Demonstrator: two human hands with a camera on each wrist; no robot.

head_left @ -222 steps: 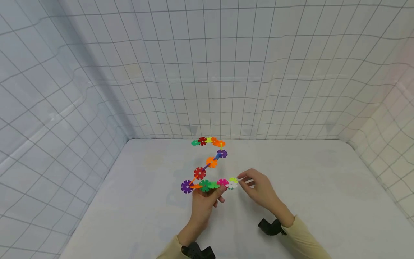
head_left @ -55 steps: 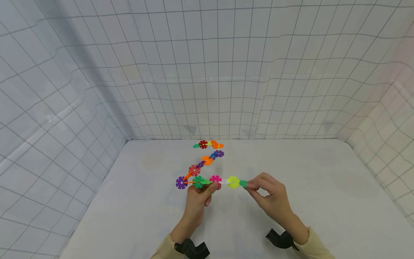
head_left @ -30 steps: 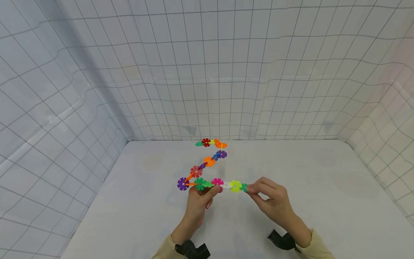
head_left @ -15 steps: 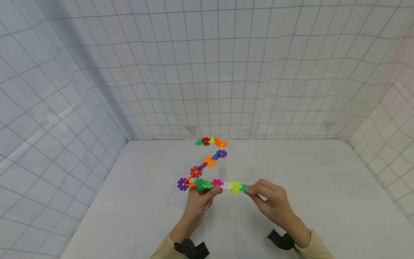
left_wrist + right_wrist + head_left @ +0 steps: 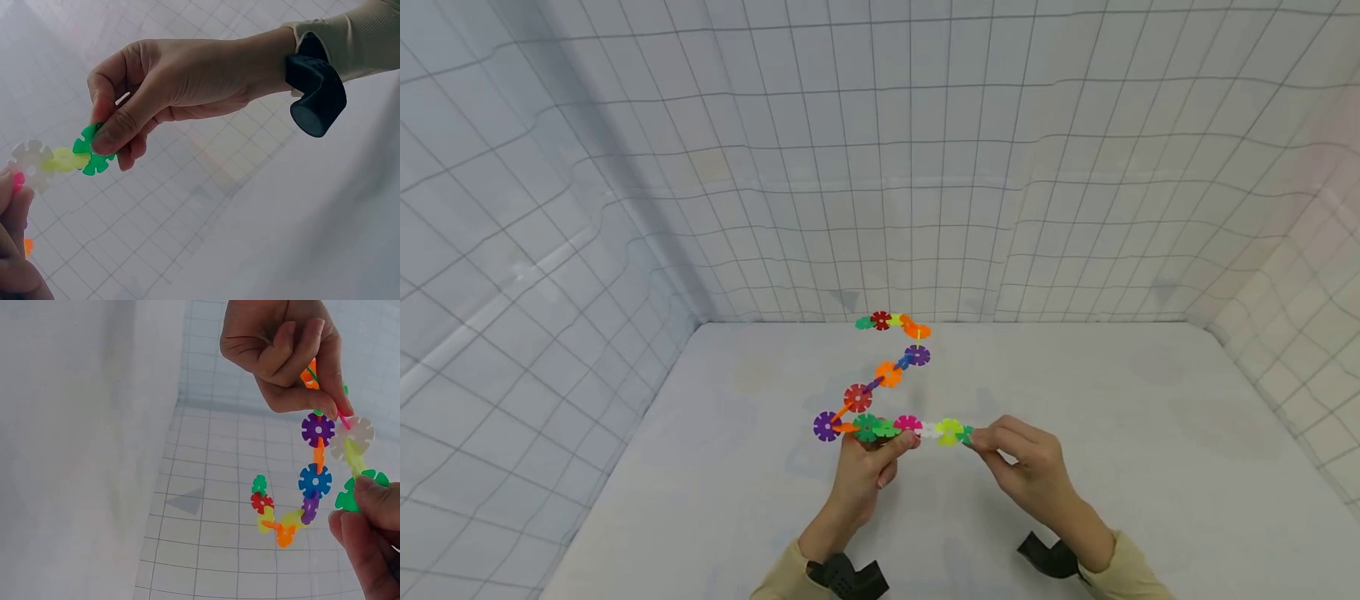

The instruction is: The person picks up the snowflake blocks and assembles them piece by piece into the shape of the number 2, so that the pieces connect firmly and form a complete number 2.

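A zigzag chain of notched plastic snowflake discs hangs in front of me, its far end with a dark red disc (image 5: 881, 321) and its left bend at a purple disc (image 5: 827, 427). My left hand (image 5: 859, 475) pinches the pink disc (image 5: 907, 425) between thumb and fingers. From there the chain runs right through a white disc (image 5: 358, 432) and a yellow-green disc (image 5: 950, 432). At that end sits a green disc (image 5: 94, 159), pinched by the thumb and fingers of my right hand (image 5: 1028, 467). The green disc meets the yellow-green disc's edge; fingertips cover part of it.
A white table (image 5: 1150, 417) lies under the hands. Grid-patterned sheets rise behind it as a back wall (image 5: 925, 208) and at both sides. Each wrist carries a black camera mount (image 5: 1051, 557).
Several seconds ago the right hand was by the yellow-green disc, with no green disc visible there. It now holds a green disc at that end. Over the last second both hands barely move.
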